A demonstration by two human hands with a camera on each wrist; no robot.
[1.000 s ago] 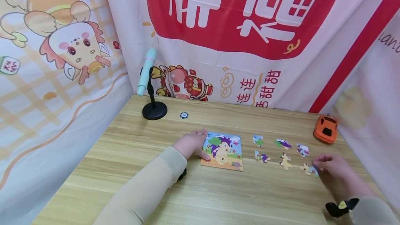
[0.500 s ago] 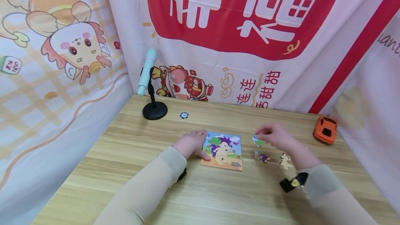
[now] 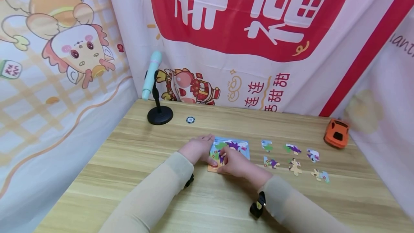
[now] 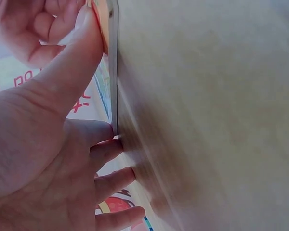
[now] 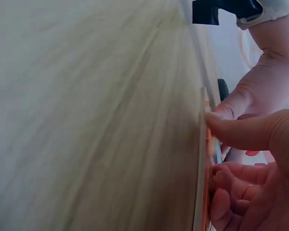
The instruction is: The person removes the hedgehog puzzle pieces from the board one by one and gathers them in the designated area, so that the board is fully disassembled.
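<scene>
A square jigsaw puzzle board [image 3: 244, 145] with a purple hedgehog picture lies on the wooden table. At its left side rests my left hand [image 3: 198, 149]. The left thumb [image 4: 79, 57] presses on the board's face, while the other fingers reach fairly straight along its edge to the tabletop. Over the board's middle is my right hand [image 3: 236, 161], covering much of the picture. Its thumb [image 5: 236, 131] touches the near part of the board, and the other fingers curl above the picture. Whether they pinch a piece is hidden.
Several loose jigsaw pieces [image 3: 295, 167] lie in two rows right of the board. An orange toy car [image 3: 337, 133] stands at the far right. A mint microphone [image 3: 152, 74] on a black stand [image 3: 160, 115] and a poker chip [image 3: 190, 119] are at the back left.
My right hand has moved left from the far-right loose piece, past the upper-left loose piece, onto the puzzle board. The left hand stays at the board's left side. The loose pieces keep their places.
</scene>
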